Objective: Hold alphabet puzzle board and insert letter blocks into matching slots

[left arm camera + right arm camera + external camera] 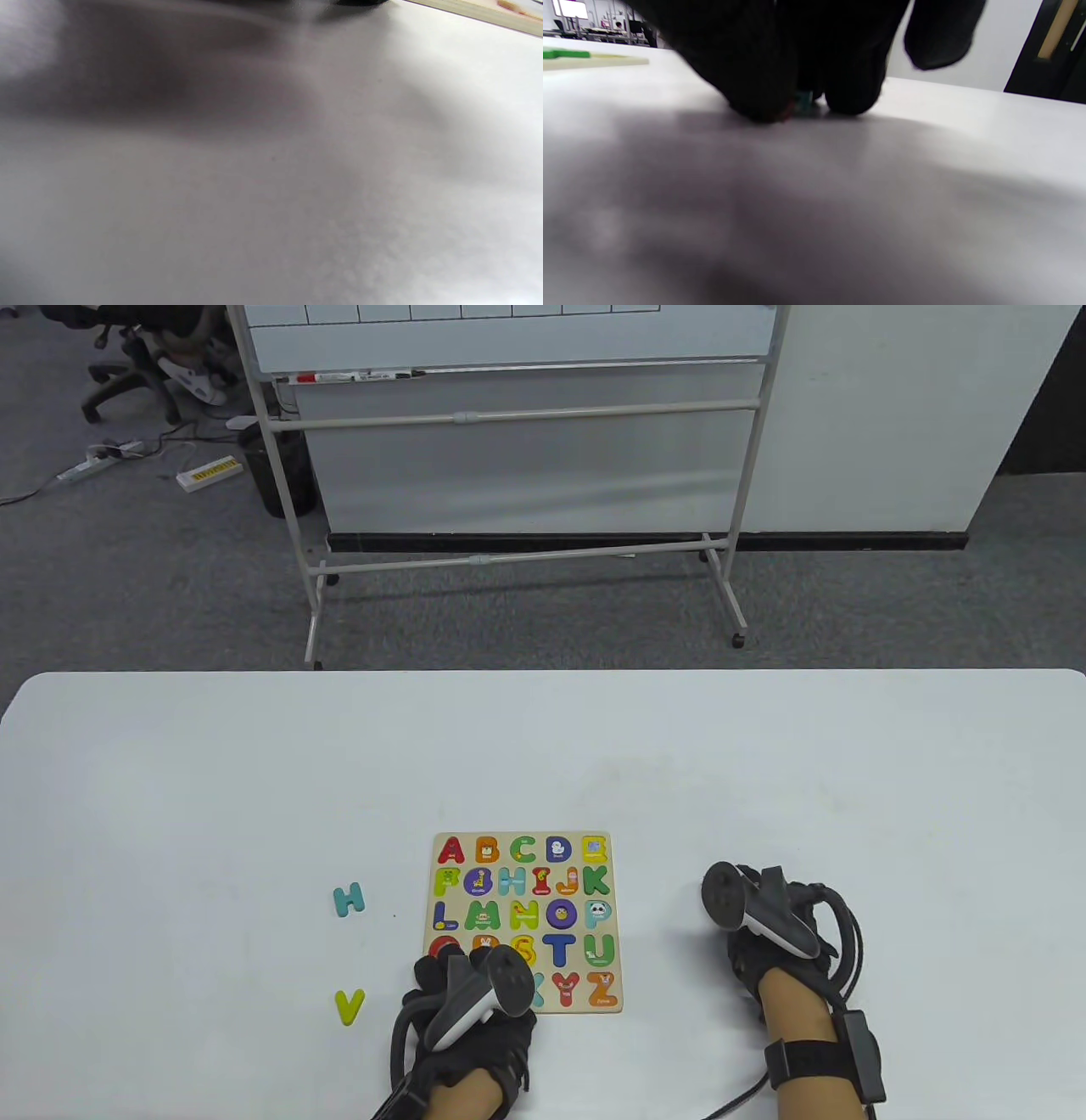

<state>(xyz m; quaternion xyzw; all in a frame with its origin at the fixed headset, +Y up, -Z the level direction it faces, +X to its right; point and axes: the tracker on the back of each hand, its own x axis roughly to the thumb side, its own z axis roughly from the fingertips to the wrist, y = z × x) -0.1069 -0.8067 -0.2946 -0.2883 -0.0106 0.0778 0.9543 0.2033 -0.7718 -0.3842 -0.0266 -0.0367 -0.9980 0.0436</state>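
Note:
The wooden alphabet puzzle board (pixel 612 899) lies flat on the white table (pixel 543 763), with most of its coloured letters seated. My left hand (pixel 450 963) rests on the board's near left corner, covering the letters there. The board's edge shows in the left wrist view (pixel 479 12). My right hand (pixel 751 903) is down on the table to the right of the board. In the right wrist view its fingertips (pixel 755 89) press on the table around a small teal block (pixel 803 101), which is mostly hidden.
A loose teal H (pixel 348 899) and a loose yellow-green V (pixel 349 1006) lie on the table left of the board. A whiteboard stand (pixel 517 475) stands on the floor beyond the far table edge.

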